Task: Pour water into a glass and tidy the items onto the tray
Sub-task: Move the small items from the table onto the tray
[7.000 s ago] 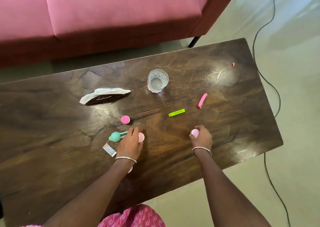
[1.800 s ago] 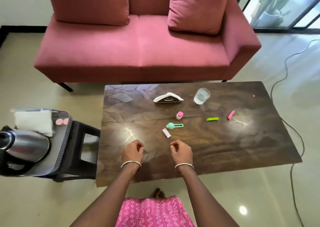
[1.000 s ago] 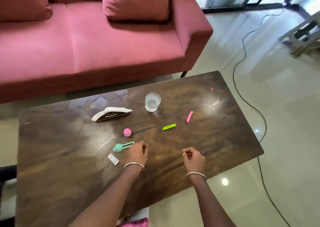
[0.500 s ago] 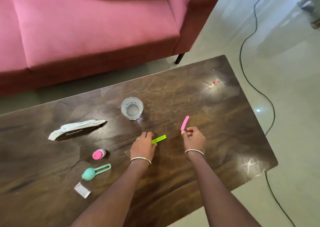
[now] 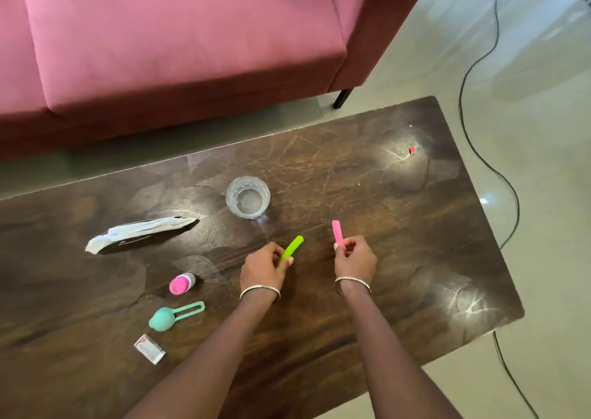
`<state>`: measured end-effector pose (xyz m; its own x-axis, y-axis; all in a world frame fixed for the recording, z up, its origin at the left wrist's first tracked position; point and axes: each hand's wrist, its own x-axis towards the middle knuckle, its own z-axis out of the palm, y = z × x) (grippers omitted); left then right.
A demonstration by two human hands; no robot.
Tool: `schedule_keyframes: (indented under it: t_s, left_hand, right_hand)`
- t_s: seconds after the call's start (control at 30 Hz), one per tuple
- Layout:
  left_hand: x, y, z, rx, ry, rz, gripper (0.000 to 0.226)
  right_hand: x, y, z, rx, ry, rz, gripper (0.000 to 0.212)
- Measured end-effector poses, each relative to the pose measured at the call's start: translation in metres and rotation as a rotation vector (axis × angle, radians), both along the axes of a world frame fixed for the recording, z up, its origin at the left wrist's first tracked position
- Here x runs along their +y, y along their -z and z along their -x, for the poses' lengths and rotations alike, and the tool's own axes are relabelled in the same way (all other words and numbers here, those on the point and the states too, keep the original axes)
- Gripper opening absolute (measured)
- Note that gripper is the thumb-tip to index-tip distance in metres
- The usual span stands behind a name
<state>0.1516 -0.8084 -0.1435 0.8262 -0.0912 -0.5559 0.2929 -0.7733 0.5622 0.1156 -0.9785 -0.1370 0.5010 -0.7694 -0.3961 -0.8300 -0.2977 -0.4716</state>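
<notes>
A pink sofa [image 5: 192, 50] is standing behind the counter [image 5: 399, 274], while a black cable [image 5: 460, 105] is snaking across the pale floor [image 5: 543, 98] on the right.

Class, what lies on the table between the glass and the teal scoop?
In the head view, a small pink-capped bottle lies between the glass and the scoop.

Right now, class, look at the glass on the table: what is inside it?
The glass holds only something clear, apparently water; no solid item shows inside. Its patterned wall blurs the level, and its base covers the table beneath.
</notes>
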Motion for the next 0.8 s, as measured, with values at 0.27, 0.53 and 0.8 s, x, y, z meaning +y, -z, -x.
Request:
schedule_keyframes:
  t_s: [0.27, 0.53, 0.8]
  left_hand:
    - [0.044, -0.057, 0.018, 0.475, -0.621, 0.671, 0.008]
    - [0.119, -0.146, 0.065, 0.599, -0.548, 0.77, 0.006]
    - [0.204, -0.231, 0.145, 0.54, -0.538, 0.94, 0.015]
  right_hand:
    - [0.057, -0.066, 0.05, -0.257, -0.078, -0.421, 0.019]
    - [0.111, -0.167, 0.079, -0.193, -0.67, -0.447, 0.028]
    - [0.186, -0.24, 0.133, -0.242, -0.861, -0.319, 0.023]
